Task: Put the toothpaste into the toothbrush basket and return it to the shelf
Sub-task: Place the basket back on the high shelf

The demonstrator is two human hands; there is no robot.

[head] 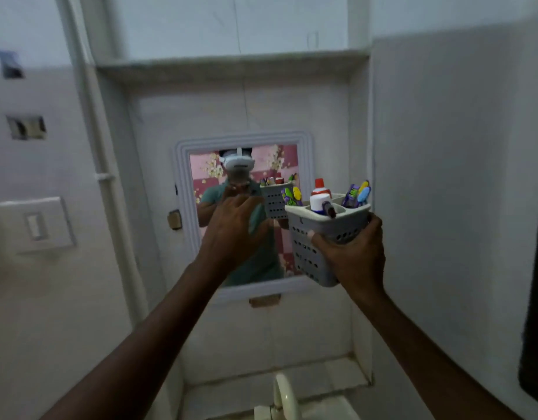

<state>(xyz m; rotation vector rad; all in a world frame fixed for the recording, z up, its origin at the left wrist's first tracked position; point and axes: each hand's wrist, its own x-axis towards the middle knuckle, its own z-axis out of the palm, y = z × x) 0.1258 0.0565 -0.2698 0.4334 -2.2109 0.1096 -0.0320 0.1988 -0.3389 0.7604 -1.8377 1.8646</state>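
My right hand [354,253] grips a grey perforated toothbrush basket [307,253] from below and behind, holding it up in front of the mirror. A white toothpaste tube with a red cap [319,194] stands upright in the basket's left compartment. Several colourful toothbrushes [358,194] stick out of the right compartment. A dark, thin item lies across the rim near the tube. My left hand [232,234] is raised just left of the basket, fingers apart and holding nothing. The shelf ledge [231,66] runs across the wall recess well above the basket.
A white-framed mirror [182,183] hangs in the recess and reflects a person and the basket. A white pipe [104,177] runs down the left wall beside a switch plate [34,224]. A tap [284,395] and basin edge sit at the bottom. A dark edge borders the right side.
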